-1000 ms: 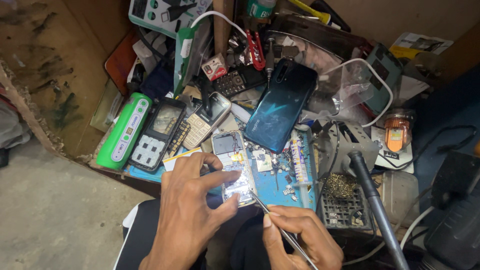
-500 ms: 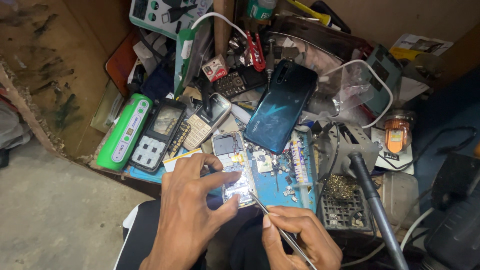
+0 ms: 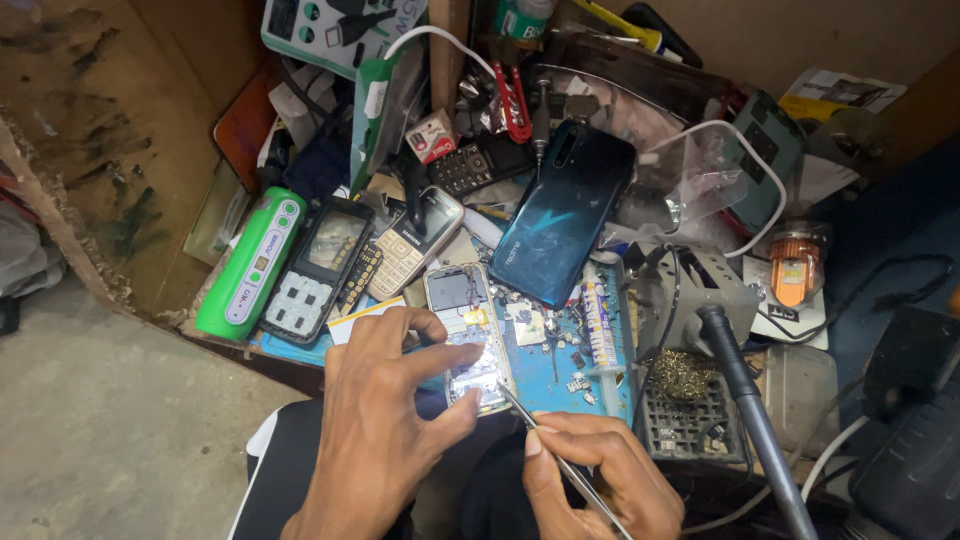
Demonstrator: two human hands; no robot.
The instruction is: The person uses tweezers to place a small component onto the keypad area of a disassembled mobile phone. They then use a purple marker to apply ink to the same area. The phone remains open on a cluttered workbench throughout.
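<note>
Head view: the left hand [image 3: 385, 440] pinches the lower edge of an opened keypad phone [image 3: 468, 340] lying on the blue mat [image 3: 560, 385] of the surface. The right hand [image 3: 600, 480], closed around thin metal tweezers [image 3: 545, 445], sets their tip against the phone's lower right corner. Beyond the fingers lies a dark blue smartphone [image 3: 565, 215]; to the right, a soldering iron [image 3: 755, 420].

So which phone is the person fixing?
The opened-up phone on the blue mat, under the left hand, poked by the right hand with tweezers. The big dark-blue smartphone lies untouched.
</note>
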